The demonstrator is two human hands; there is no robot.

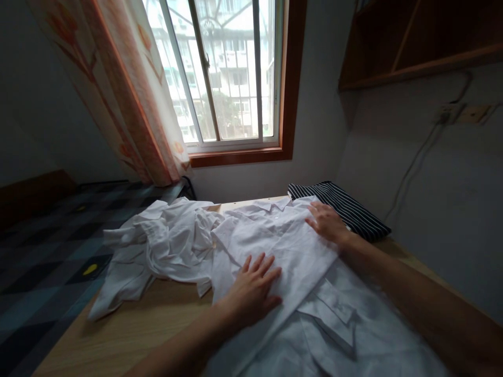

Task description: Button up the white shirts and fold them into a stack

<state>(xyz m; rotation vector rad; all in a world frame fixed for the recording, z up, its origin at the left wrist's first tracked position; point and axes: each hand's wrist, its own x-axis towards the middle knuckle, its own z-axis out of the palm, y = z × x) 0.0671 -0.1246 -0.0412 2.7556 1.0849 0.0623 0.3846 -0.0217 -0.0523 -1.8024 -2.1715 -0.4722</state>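
A white collared shirt lies spread on the wooden table in front of me, its collar toward the window. My left hand rests flat on the shirt's left middle part, fingers spread. Near the collar end, on the right shoulder area, my right hand is laid palm down with its fingers apart. Closer to me, more white cloth with folds and a loose strip lies below the shirt's slanting edge. Whether it belongs to the same shirt I cannot tell.
Left of the shirt, a crumpled heap of white clothing hangs partly over the edge of the table. A black-and-white striped folded cloth lies at the back right. A checked bed stands at left. A cable runs down the right wall.
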